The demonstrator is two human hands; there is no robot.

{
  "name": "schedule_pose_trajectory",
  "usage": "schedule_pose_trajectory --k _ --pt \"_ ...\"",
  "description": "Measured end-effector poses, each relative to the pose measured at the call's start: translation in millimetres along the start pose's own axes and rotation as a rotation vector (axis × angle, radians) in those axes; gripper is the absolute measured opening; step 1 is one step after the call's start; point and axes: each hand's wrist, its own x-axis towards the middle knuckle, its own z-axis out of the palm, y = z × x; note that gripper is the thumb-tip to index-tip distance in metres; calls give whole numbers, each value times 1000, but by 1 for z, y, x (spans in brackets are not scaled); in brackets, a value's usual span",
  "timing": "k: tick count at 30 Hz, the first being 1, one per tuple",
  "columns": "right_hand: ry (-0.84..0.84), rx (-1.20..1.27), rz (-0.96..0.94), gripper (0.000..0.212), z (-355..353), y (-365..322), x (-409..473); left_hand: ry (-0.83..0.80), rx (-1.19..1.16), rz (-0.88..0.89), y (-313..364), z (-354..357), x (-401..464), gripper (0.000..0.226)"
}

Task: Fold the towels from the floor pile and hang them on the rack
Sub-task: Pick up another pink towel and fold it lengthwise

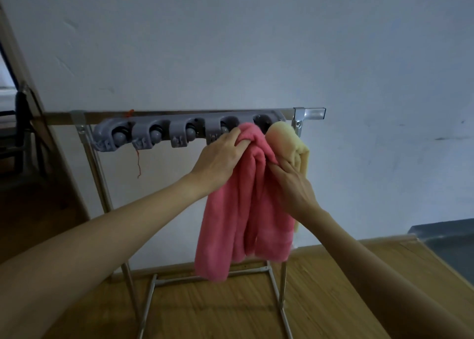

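Note:
A pink towel (238, 218) hangs in long folds from the grey clip holder (143, 136) fixed to the metal rack (179, 113). My left hand (220, 156) grips the towel's bunched top at the fourth clip from the left. My right hand (295, 182) pinches a fold of the pink towel just below and to the right. A pale yellow towel (289, 143) hangs from the rightmost clip, touching the pink one. The floor pile is out of view.
The rack stands on a wooden floor (333, 287) against a white wall (256, 43). Its legs (151, 300) spread out below the towels. Three clips on the left hold nothing. A dark chair (20, 133) sits at far left, behind a wooden frame.

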Motion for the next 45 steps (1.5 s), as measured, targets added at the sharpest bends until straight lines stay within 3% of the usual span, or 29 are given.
schedule_pose_trajectory --k 5,9,12,16,17,23,26,29,32,35,39,43,45 --pt "7 135 10 41 10 5 -8 129 -257 -40 5 24 -37 56" --pt "67 170 37 52 20 3 -17 229 -545 -376 18 48 -62 56" --pt "137 240 68 65 23 -1 -25 71 -522 -572 16 71 -81 56" --pt "172 393 250 65 31 -4 -32 -267 -618 -674 -6 86 -98 12" --pt "165 405 281 64 33 -4 -33 -274 -594 -696 -11 87 -100 15" --pt "136 224 252 18 36 1 -37 118 -321 -873 -30 86 -108 23" --pt "104 168 226 11 37 5 -36 -44 -418 -848 -23 96 -110 28" --pt "95 141 199 18 34 8 -36 -264 -696 -721 -3 99 -107 11" --pt "89 124 194 16 30 12 -35 -400 -896 -697 24 88 -101 34" --pt "91 97 202 11 25 18 -35 -359 -1052 -684 44 87 -97 56" --pt "99 115 237 11 18 22 -39 -224 -1020 -778 68 90 -84 81" --pt "86 175 294 13 14 26 -43 -88 -968 -963 87 84 -63 84" --pt "74 170 299 13 14 26 -45 -19 -885 -1041 90 82 -57 70"
